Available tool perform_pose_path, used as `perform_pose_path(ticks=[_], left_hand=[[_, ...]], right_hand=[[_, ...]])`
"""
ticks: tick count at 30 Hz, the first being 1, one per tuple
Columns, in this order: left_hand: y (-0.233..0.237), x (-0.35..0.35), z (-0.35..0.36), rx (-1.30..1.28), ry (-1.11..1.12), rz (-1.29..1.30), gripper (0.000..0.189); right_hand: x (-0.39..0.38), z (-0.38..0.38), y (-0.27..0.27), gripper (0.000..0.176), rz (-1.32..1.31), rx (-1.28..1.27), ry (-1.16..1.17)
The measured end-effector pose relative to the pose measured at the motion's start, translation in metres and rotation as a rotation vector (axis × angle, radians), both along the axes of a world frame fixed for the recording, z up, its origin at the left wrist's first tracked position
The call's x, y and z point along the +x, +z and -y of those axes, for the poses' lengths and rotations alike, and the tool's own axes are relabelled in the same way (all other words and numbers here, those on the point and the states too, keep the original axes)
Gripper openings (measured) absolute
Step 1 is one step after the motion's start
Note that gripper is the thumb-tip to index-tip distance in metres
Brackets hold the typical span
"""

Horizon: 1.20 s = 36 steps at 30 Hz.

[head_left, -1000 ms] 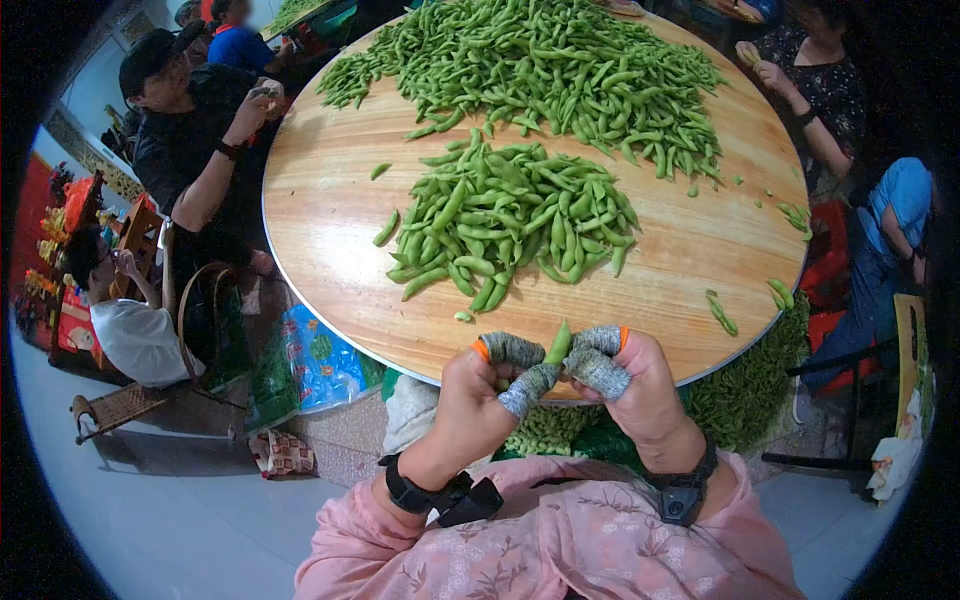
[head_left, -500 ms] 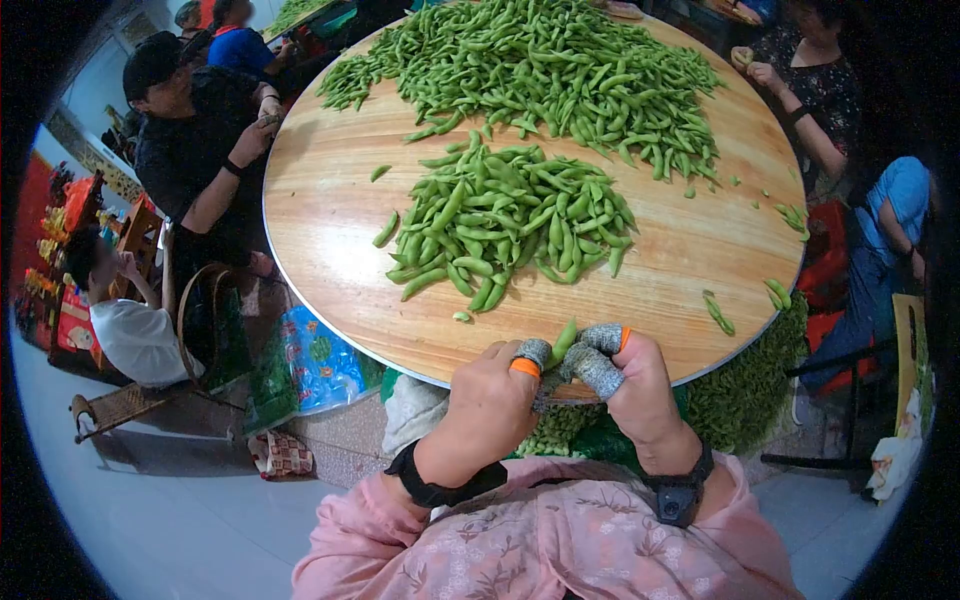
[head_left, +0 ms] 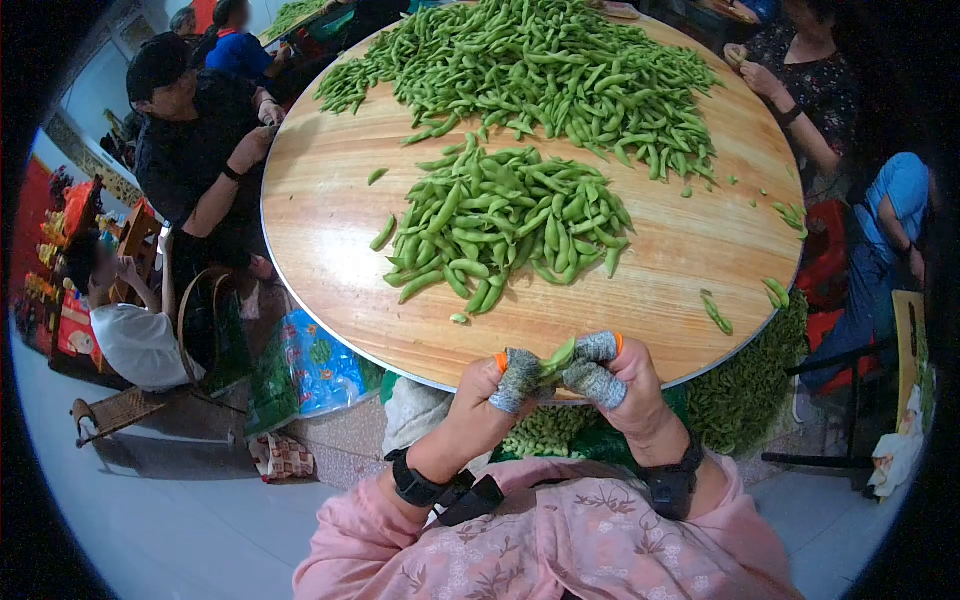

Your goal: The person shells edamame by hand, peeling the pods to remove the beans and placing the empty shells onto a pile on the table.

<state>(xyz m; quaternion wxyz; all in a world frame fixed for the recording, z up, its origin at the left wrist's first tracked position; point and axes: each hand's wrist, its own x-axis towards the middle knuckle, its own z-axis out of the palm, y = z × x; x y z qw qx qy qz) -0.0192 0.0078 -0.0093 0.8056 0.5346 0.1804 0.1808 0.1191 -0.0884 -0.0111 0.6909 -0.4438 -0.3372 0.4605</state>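
Both hands meet at the near edge of the round wooden table (head_left: 330, 215), pinching one green soybean pod (head_left: 559, 360) between them. My left hand (head_left: 490, 400) has grey knitted finger covers with an orange band and closes on the pod's left end. On the other side, my right hand (head_left: 625, 388), in similar covers, grips the pod as well. The pod looks bent or split; its lower part is hidden by the fingers. Beyond the hands lies a small heap of soybean pods (head_left: 510, 220). Below the table edge, shelled beans (head_left: 545, 432) show between my forearms.
A much larger pod pile (head_left: 560, 70) covers the table's far side. Loose pods (head_left: 717, 313) lie near the right rim. Green husks (head_left: 750, 375) are heaped below on the right. Co-workers sit around, one in black (head_left: 190, 140) at left. A blue plastic bag (head_left: 325, 360) lies on the floor.
The left hand has turned, its covered thumb now facing up on the pod. The pod has gone from upright to tilted, and both hands have shifted slightly.
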Motion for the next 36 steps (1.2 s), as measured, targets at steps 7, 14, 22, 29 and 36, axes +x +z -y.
perform_pose_path(ticks=[7,14,22,29,36], left_hand=[[0.014,0.013,-0.004,0.651,0.049,-0.027,0.016],[0.017,0.008,-0.006,0.402,-0.048,-0.116,0.012],[0.017,0.002,-0.012,0.580,-0.023,-0.195,0.013],[0.017,0.006,-0.009,0.387,-0.051,-0.183,0.011],[0.012,0.006,-0.009,0.535,-0.121,-0.182,0.011]], right_hand=[[0.001,0.004,0.020,0.004,0.153,-0.164,0.027],[0.006,0.005,0.015,0.004,0.107,-0.106,0.096],[0.005,0.004,0.023,0.006,0.356,-0.254,-0.022],[-0.001,0.002,0.025,0.008,0.477,-0.224,0.027],[0.003,0.004,0.027,0.009,0.370,-0.275,0.016]])
